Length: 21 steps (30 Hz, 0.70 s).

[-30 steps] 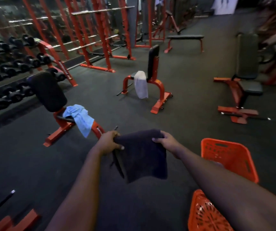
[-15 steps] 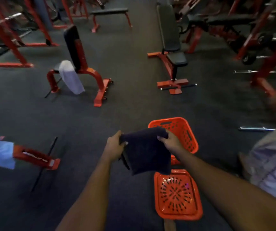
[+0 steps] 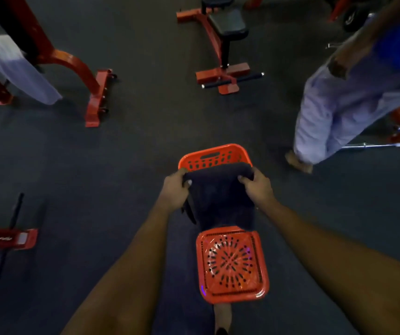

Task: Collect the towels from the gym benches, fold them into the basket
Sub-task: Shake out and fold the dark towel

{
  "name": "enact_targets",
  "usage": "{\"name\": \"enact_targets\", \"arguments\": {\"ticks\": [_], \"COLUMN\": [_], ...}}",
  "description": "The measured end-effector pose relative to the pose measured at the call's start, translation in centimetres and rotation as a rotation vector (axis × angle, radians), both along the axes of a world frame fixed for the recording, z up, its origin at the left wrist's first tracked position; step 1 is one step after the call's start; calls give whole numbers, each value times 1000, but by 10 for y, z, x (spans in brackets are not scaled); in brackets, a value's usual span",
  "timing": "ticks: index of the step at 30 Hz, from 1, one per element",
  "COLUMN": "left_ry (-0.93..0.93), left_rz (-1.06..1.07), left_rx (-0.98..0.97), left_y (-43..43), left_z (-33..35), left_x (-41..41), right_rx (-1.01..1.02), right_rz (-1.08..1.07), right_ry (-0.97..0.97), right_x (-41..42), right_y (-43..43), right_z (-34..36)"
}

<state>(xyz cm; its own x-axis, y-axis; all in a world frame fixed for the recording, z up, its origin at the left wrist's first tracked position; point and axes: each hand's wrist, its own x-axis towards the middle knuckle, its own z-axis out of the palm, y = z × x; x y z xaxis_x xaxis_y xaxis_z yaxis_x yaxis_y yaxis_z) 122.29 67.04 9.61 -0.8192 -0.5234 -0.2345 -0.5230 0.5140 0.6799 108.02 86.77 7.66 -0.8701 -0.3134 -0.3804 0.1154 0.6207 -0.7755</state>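
Note:
A folded dark towel (image 3: 220,197) hangs between my two hands, right above the orange plastic basket (image 3: 214,155) on the floor. My left hand (image 3: 174,189) pinches its upper left corner and my right hand (image 3: 258,186) pinches the upper right corner. The towel covers most of the basket's opening; only the far wall with its handle slot and the perforated bottom (image 3: 231,262) show. A white towel (image 3: 22,71) drapes over the seat of a red bench (image 3: 73,66) at the upper left.
Another person in pale trousers (image 3: 334,112) stands close at the right, a bare foot (image 3: 299,162) near the basket. A red-framed bench with a black seat (image 3: 225,39) stands ahead. A red bench foot (image 3: 8,238) lies at the left. Dark rubber flooring all round.
The view has swung right and down over the basket. My hands have carried the dark towel from in front of me to directly over the basket. The blue towel has left the view.

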Motion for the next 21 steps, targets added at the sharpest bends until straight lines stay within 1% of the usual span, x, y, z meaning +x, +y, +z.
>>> {"name": "enact_targets", "arguments": {"ticks": [2, 5, 8, 12, 18, 19, 21], "left_ry": [-7, -58, -48, -64, -24, -13, 14], "left_rz": [25, 97, 75, 75, 101, 110, 157], "left_rx": [-41, -49, -24, 81, 92, 92, 88], "left_y": [-7, -12, -6, -1, -25, -29, -44], "left_z": [-13, -24, -25, -17, 17, 24, 43], "left_x": [-30, -60, -71, -65, -38, -33, -15], "right_rx": [63, 159, 247, 216, 100, 83, 27], "right_rz": [16, -11, 6, 63, 133, 139, 178], "right_ry": [-27, -44, -40, -81, -148, -162, -175], "right_x": [-27, -58, -73, -66, -55, -50, -27], "right_y": [-11, -30, -45, -54, -85, -90, -110], "right_z": [-8, -17, -18, -9, -17, -10, 27]}}
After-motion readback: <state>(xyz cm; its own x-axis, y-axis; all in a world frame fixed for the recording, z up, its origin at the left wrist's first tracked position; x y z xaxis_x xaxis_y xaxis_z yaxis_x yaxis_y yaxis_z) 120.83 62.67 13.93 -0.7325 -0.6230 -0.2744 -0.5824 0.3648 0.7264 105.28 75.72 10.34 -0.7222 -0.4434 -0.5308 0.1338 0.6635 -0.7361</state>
